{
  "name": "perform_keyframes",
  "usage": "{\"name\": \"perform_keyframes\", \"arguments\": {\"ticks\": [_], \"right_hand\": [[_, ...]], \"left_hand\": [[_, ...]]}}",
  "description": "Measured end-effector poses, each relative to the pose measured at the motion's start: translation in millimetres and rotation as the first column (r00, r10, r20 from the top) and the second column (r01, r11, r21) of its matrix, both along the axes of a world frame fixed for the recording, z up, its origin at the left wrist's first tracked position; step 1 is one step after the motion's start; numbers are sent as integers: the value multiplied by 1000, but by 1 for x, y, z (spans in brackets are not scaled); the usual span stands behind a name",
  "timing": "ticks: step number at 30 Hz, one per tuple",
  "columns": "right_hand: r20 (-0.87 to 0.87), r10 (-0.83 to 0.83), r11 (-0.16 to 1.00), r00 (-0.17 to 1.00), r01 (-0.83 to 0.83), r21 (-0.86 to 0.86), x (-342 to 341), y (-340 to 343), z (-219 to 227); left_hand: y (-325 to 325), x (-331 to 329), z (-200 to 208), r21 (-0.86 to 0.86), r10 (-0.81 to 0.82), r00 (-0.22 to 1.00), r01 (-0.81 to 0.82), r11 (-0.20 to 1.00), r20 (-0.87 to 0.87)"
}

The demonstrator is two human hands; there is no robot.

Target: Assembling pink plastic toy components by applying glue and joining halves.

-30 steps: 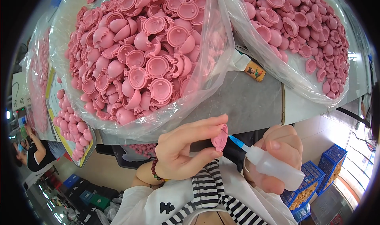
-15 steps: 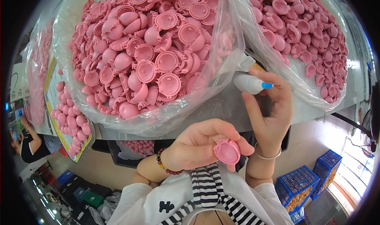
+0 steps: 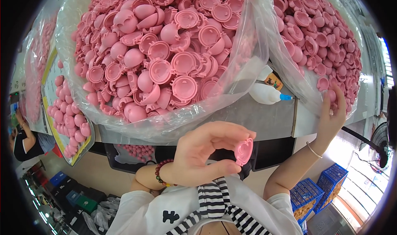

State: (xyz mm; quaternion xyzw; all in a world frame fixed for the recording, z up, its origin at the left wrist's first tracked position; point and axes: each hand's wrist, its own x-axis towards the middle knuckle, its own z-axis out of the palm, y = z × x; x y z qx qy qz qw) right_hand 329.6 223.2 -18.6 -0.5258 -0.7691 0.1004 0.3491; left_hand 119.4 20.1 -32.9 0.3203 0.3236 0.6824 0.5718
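Note:
My left hand (image 3: 206,152) pinches a pink plastic half-shell (image 3: 244,151) between thumb and fingertips, above the table's front edge. The half-shell is turned partly side-on, its hollow face to the right. Over at the right bag, my right hand (image 3: 333,111) has thumb and fingers closed round another pink half-shell (image 3: 331,95), at the edge of the pile. A white squeeze bottle (image 3: 264,93) with a blue needle tip lies on its side on the grey table (image 3: 275,121), between the two bags and out of both hands.
A large clear plastic bag (image 3: 124,129) full of pink half-shells (image 3: 160,71) fills the left and middle. A second pile of pink half-shells (image 3: 318,40) lies at right. Closed pink balls (image 3: 68,115) sit on a tray at far left. Blue crates (image 3: 331,181) stand below right.
My right hand has put the squeeze bottle down on the table and moved right to the second bag's shells. The left hand's half-shell has turned from face-on to nearly side-on.

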Motion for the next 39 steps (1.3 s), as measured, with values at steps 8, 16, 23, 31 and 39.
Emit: {"name": "perform_keyframes", "arguments": {"ticks": [8, 16, 23, 31, 39], "right_hand": [[-100, 411, 832, 906, -418, -365, -46, -77, 6], [96, 527, 839, 844, -499, -215, -42, -76, 3], [39, 456, 873, 889, -439, -212, -45, -73, 12], [-56, 495, 838, 867, -494, -233, -38, -76, 11], [-440, 616, 717, 653, -696, -29, -56, -99, 4]], "left_hand": [[6, -4, 8, -192, -120, 864, 241, 951, 489], [6, 2, 2, -140, -49, 950, 96, 986, 307], [4, -1, 0, -89, -66, 950, 98, 991, 306], [7, 2, -2, -82, -72, 940, 104, 991, 334], [5, 8, -7, 21, 42, 982, -39, 999, -184]]}}
